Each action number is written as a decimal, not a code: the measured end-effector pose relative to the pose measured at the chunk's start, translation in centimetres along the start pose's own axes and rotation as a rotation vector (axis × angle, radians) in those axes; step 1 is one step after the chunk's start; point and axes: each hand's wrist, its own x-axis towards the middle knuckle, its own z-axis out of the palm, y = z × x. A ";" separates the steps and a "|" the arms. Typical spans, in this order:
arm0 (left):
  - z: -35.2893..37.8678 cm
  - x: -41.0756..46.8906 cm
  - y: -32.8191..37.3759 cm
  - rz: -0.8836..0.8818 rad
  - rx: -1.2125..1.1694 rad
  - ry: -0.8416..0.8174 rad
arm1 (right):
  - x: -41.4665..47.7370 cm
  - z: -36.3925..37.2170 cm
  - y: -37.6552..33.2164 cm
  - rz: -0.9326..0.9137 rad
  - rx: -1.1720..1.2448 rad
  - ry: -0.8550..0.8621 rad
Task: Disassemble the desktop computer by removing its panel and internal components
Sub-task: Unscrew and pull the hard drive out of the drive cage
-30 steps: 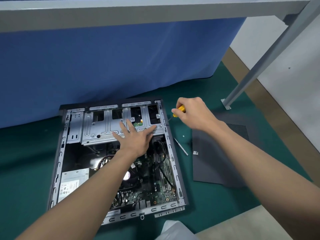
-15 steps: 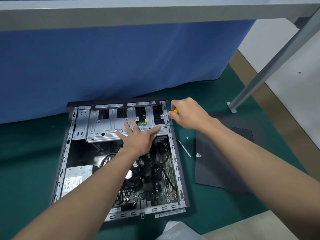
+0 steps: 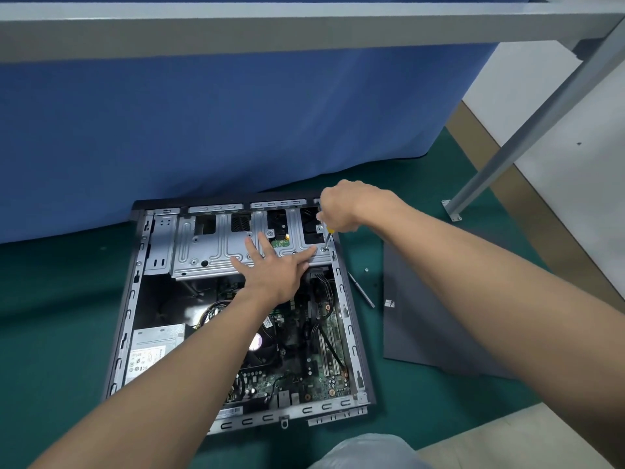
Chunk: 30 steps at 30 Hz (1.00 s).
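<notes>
Left hand (image 3: 270, 269) lies flat on one drive cage (image 3: 209, 245); right hand (image 3: 341, 208) grips one yellow-handled screwdriver (image 3: 328, 235).

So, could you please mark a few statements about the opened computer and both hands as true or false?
1. The left hand lies flat, fingers spread, on the metal drive cage. True.
2. The right hand grips a screwdriver whose tip meets the cage's right corner. True.
3. The side panel is fitted on the case. False: it lies on the green mat, right of the case.
4. The power supply sits at the case's far right. False: it sits at the near left.
5. A loose screw lies on the mat between case and panel. True.
</notes>
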 end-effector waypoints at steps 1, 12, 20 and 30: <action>0.0 0.0 0.0 0.000 0.001 0.000 | 0.2 -0.2 -0.1 -0.007 -0.008 -0.018; 0.0 0.0 0.1 -0.006 0.012 -0.003 | -0.2 -0.3 0.1 -0.220 -0.189 -0.012; 0.0 0.0 0.0 -0.005 0.017 -0.009 | 0.3 0.2 0.4 -0.145 0.009 0.045; 0.0 -0.1 -0.1 0.005 0.015 0.001 | -0.4 0.3 1.3 -0.097 0.120 0.088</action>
